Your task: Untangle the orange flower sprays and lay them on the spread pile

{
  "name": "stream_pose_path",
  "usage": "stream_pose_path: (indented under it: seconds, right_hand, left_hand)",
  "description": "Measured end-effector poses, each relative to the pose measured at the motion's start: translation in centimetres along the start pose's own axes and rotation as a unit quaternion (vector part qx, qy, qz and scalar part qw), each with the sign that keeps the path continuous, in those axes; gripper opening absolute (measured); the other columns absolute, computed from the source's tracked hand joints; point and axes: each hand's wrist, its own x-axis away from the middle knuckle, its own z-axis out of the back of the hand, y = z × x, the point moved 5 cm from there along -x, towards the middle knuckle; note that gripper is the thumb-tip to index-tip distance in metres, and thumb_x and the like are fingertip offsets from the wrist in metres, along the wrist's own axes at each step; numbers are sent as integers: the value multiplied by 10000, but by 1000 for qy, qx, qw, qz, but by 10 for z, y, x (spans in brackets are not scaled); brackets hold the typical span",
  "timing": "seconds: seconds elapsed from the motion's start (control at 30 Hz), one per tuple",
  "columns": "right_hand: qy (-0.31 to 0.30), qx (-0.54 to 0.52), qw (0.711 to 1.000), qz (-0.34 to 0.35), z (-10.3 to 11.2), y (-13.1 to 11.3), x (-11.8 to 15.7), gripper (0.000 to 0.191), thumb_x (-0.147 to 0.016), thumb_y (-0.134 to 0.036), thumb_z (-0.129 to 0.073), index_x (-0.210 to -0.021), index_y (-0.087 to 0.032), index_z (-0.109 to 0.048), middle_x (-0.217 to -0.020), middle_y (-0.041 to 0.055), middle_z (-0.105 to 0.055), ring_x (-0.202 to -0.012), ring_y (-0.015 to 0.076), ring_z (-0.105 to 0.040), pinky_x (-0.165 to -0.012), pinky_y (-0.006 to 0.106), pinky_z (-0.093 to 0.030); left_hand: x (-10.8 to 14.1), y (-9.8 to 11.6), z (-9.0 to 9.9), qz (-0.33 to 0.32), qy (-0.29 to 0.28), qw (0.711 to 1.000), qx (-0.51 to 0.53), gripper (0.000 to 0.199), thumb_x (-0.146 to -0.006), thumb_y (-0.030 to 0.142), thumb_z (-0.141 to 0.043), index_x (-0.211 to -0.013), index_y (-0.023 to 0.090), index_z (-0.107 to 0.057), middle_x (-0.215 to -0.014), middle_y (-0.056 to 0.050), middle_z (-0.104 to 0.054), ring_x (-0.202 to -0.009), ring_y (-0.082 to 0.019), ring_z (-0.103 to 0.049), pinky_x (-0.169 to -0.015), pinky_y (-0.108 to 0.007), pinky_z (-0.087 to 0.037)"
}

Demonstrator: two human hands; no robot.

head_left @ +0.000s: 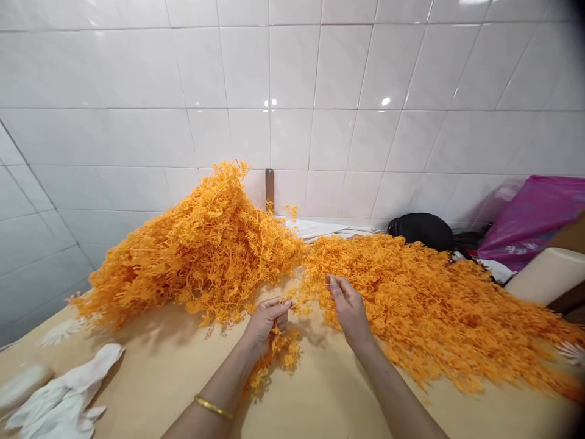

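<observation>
In the head view, the far side is closed off by a wall (292,67), with an upright brown strip (269,190) against it. A black rounded case (423,230), a purple bag (530,213) and a pale cylinder (551,274) crowd the far right; a white cloth (68,396) lies near left, beside a blurred white object (25,387).

A tall heap of orange foliage (196,256) rises far left, and a lower orange spread (434,299) covers the right side. Both are feathery, tangled masses of fine stems and tiny curled leaves. The wall is glossy white tile, the bag shiny and thin, the cloth crumpled.

The left hand (267,326), below a gold bracelet (213,407), curls round an orange sprig (286,350) that hangs under the fingers, near centre. The right hand (351,311) has thumb and fingertips pressed together at the spread's left edge; whether they pinch a strand cannot be told. Tan tabletop (320,390) shows between the forearms, running to the near edge of view.
</observation>
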Motion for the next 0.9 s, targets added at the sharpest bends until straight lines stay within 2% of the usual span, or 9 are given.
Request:
stream_pose_path:
  seconds: [0.13, 0.23, 0.3, 0.43, 0.6, 0.77, 0.9]
  right_hand:
    - [-141, -156, 973, -91, -19, 4, 9, 388, -761, -491, -462, -888, -156, -610, -799, 63, -601, -796, 181, -538, -700, 301, -408]
    - [-272, -181, 936, -133, -34, 1, 21, 353, -687, -454, -579, -858, -149, -625, -736, 37, -600, -714, 155, -538, -647, 272, -402]
    - [-307, -179, 923, -150, -40, 1, 28, 354, -622, -416, -652, -857, -153, -622, -743, 26, -601, -681, 143, -531, -615, 254, -395]
    - [-261, -210, 928, -162, -43, 6, 30, 283, -585, -362, -689, -761, -159, -599, -710, 6, -589, -636, 125, -517, -592, 239, -388]
    - [-188, -288, 922, -177, -41, 14, 26, 218, -585, -295, -700, -698, -182, -551, -621, -46, -550, -561, 81, -489, -559, 203, -370]
    - [-165, -332, 903, -216, -43, 17, 27, 207, -611, -308, -688, -705, -182, -552, -641, -30, -579, -584, 92, -526, -606, 227, -405]
    - [-159, -301, 922, -183, -41, 15, 25, 206, -624, -347, -671, -695, -172, -587, -601, -29, -563, -544, 88, -506, -556, 221, -402]
  left_hand:
    - [5, -3, -8, 13, -55, 996, -76, 227, -625, 333, -635, -597, 114, -582, -361, 84, -273, -358, -28, -204, -399, -195, -190]
    - [8, -3, -11, 7, -61, 993, -100, 226, -616, 324, -639, -550, 124, -557, -368, 77, -290, -361, -29, -218, -402, -198, -192]
    - [7, -5, -11, 5, -62, 992, -109, 223, -596, 296, -651, -513, 129, -529, -378, 72, -304, -360, -29, -234, -397, -198, -190]
    - [5, -8, -8, 14, -42, 990, -130, 185, -571, 258, -659, -525, 133, -531, -368, 58, -350, -345, -41, -279, -381, -200, -191]
    - [3, -8, -4, 17, -22, 994, -106, 207, -614, 311, -639, -573, 131, -543, -374, 61, -343, -363, -42, -286, -397, -190, -224]
    - [2, -7, -5, 14, -21, 997, -77, 318, -654, 410, -597, -524, 139, -492, -358, 74, -296, -349, -30, -237, -399, -189, -206]
    - [6, -4, -7, 11, -33, 994, -105, 258, -576, 341, -679, -556, 128, -536, -389, 65, -364, -352, -24, -264, -394, -186, -208]
